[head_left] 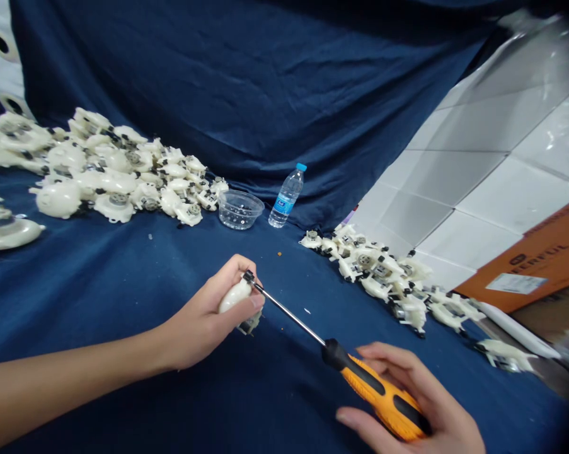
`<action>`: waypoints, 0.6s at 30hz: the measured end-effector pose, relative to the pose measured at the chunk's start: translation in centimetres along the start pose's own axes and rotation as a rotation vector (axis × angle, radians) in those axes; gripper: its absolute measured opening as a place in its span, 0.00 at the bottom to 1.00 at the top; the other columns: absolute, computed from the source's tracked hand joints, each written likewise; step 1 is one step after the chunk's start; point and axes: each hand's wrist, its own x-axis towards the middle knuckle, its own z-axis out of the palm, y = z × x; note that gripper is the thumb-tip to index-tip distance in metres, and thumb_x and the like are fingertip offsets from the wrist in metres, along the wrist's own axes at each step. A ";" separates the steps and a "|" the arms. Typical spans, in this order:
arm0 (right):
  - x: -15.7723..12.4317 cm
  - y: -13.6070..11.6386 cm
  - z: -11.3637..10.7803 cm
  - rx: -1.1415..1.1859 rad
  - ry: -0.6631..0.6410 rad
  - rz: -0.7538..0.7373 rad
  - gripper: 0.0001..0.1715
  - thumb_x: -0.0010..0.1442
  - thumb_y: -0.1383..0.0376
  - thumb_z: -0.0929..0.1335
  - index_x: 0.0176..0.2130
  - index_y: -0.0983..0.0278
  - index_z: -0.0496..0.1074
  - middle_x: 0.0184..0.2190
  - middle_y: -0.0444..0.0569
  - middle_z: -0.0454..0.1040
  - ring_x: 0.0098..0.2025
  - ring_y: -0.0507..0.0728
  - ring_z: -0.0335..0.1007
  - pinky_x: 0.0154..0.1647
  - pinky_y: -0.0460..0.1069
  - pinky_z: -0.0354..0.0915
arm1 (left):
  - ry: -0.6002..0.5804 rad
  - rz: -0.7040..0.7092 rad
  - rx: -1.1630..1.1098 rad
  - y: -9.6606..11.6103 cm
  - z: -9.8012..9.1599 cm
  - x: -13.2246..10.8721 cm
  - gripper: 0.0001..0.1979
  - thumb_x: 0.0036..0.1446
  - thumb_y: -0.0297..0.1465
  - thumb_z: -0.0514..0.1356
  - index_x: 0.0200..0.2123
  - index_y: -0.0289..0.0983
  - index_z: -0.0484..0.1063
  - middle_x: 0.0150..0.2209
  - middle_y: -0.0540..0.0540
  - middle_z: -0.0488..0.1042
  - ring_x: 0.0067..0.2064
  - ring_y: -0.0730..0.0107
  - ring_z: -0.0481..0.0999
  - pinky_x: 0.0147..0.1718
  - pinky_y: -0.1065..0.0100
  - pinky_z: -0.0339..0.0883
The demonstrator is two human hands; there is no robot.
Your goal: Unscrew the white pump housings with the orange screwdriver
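My left hand grips a small white plastic part with a dark mechanism showing at its lower end. My right hand wraps around the orange and black handle of a screwdriver. The screwdriver's steel shaft slants up and left, and its tip meets a black piece on top of the white part, beside my left thumb. My fingers hide part of the white part.
Large heaps of white plastic parts lie at the left, and another heap lies at the right. A transparent plastic bowl and a water bottle stand between them on dark blue cloth. White tiles and an orange carton are at the right.
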 end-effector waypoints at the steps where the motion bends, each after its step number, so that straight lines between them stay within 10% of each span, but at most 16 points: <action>1: 0.1 -0.2 0.2 0.074 0.001 0.024 0.20 0.49 0.59 0.76 0.41 0.58 0.70 0.34 0.45 0.78 0.30 0.56 0.79 0.25 0.43 0.74 | -0.006 0.010 0.013 0.0 -0.1 0.0 0.10 0.63 0.39 0.55 0.40 0.41 0.58 0.30 0.53 0.63 0.28 0.76 0.62 0.24 0.73 0.59; 8: 0.2 -0.8 0.5 0.121 0.082 0.014 0.13 0.51 0.67 0.74 0.40 0.58 0.77 0.36 0.47 0.80 0.35 0.57 0.77 0.35 0.46 0.73 | -0.105 0.022 0.108 0.6 -0.3 -0.3 0.10 0.64 0.40 0.52 0.40 0.40 0.59 0.31 0.52 0.62 0.30 0.72 0.60 0.30 0.68 0.59; 15: 0.8 -1.9 0.3 0.786 -0.445 0.718 0.21 0.61 0.50 0.65 0.28 0.64 0.74 0.18 0.41 0.65 0.13 0.44 0.48 0.13 0.41 0.52 | -0.117 0.084 0.254 0.6 -0.5 0.0 0.11 0.62 0.41 0.54 0.40 0.40 0.60 0.32 0.51 0.64 0.31 0.70 0.64 0.32 0.66 0.60; 18: 0.8 -1.4 0.5 0.634 -0.177 0.497 0.14 0.49 0.60 0.75 0.37 0.59 0.72 0.29 0.42 0.70 0.19 0.46 0.61 0.18 0.40 0.59 | -0.089 0.058 0.241 0.8 -0.6 0.3 0.11 0.63 0.40 0.54 0.40 0.40 0.60 0.31 0.52 0.64 0.30 0.72 0.63 0.31 0.68 0.59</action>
